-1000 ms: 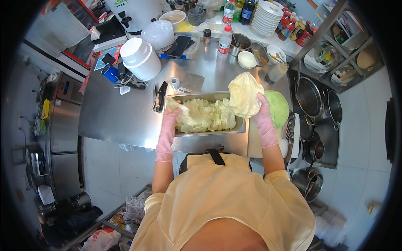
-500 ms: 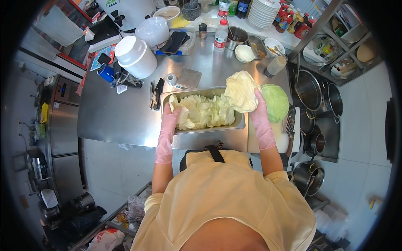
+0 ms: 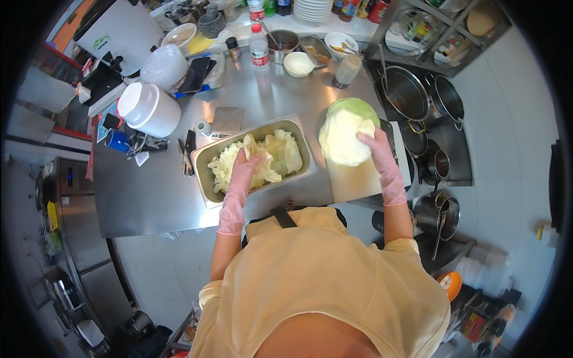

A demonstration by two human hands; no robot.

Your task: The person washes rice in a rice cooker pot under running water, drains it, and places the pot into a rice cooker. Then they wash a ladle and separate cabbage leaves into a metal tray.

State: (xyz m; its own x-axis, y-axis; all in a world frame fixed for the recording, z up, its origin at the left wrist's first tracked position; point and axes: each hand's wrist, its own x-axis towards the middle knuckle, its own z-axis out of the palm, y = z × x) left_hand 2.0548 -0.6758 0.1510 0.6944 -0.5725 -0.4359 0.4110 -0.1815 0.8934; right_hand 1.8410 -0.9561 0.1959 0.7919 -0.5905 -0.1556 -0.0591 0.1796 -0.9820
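Both my hands wear pink gloves. My left hand [image 3: 243, 170] is over the near side of a steel tray [image 3: 305, 138], its fingers closed on a pale cabbage leaf [image 3: 258, 156]. Torn cabbage leaves [image 3: 224, 168] fill much of the tray's bottom. To the right, my right hand [image 3: 377, 146] grips the right side of a pale, peeled cabbage head [image 3: 345, 140], held above a white cutting board [image 3: 352, 184]. Partly hidden behind that head is a green cabbage [image 3: 358, 107]. My right thumb lies across the pale head; its other fingers are mostly out of sight.
A knife [image 3: 389, 136] lies on the board's right side, partly hidden. Beyond the tray are a small scale [image 3: 227, 120], a white lidded bucket [image 3: 149, 109], a water bottle [image 3: 259, 48] and a squeeze bottle [image 3: 347, 71]. Pots [image 3: 406, 95] stand to the right of the counter.
The view has swung. My right hand has carried the pale cabbage head rightward from the tray's edge to above the board. My left hand has shifted from the tray's left end toward its middle.
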